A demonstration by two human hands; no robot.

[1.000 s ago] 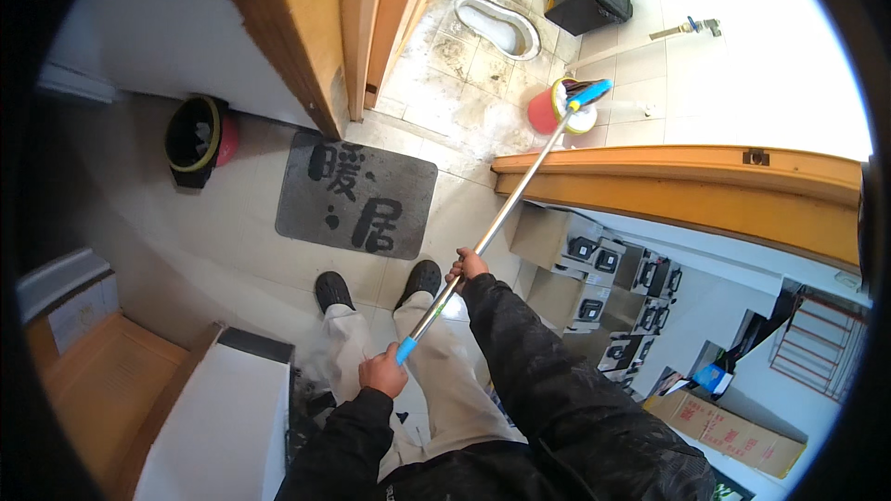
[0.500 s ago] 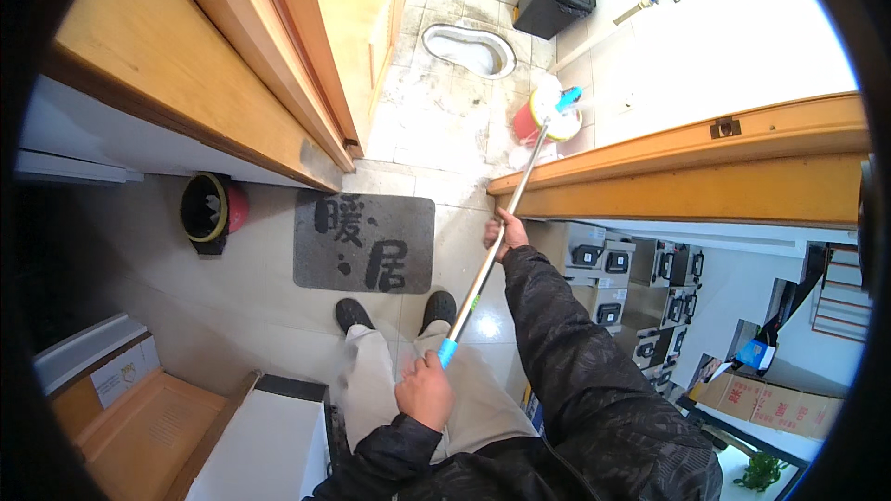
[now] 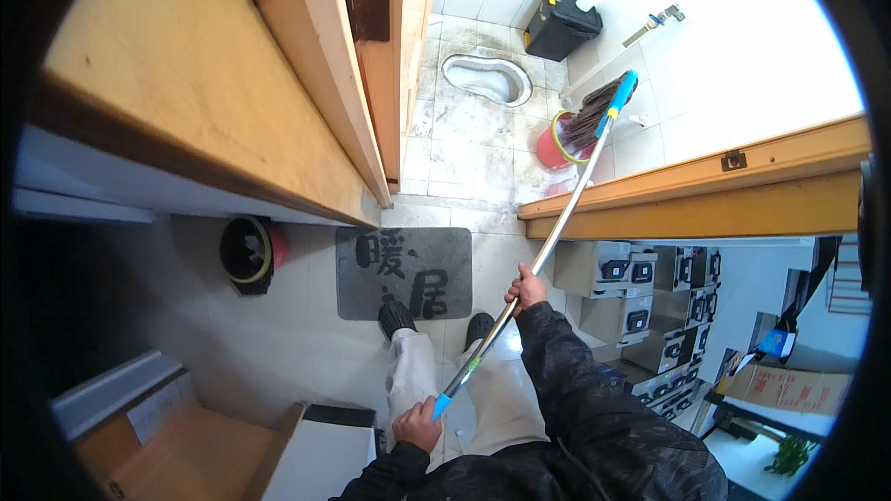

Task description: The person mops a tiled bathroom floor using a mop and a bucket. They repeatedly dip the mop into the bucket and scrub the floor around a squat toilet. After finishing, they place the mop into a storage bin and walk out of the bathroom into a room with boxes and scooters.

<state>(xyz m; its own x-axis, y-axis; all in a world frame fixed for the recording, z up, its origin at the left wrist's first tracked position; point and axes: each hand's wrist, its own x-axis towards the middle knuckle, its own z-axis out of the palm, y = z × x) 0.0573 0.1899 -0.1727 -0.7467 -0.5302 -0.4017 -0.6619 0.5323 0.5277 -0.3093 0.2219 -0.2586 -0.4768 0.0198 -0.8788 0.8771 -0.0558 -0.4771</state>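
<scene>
A long-handled mop (image 3: 554, 240) with a silver pole runs diagonally from my lap up to the bathroom doorway. My left hand (image 3: 418, 424) wraps the blue grip at its lower end. Farther up, my right hand (image 3: 527, 289) is closed round the pole. The mop's blue head (image 3: 618, 104) stands above a red bucket (image 3: 554, 147) with a yellow rim. Its dark strands (image 3: 594, 115) hang over the bucket's opening; whether their ends touch what is inside is hidden.
A squat toilet (image 3: 487, 80) and a black bin (image 3: 563, 26) lie beyond the doorway. Wooden frames (image 3: 705, 187) flank it. A grey mat (image 3: 405, 292) lies before my feet, one shoe on its edge. A lined bin (image 3: 247, 252) stands left; stacked grey boxes (image 3: 605, 271) stand right.
The mop head has risen from the bucket, so its dark strands now show. My left foot has stepped forward onto the mat. Both hands keep hold of the pole.
</scene>
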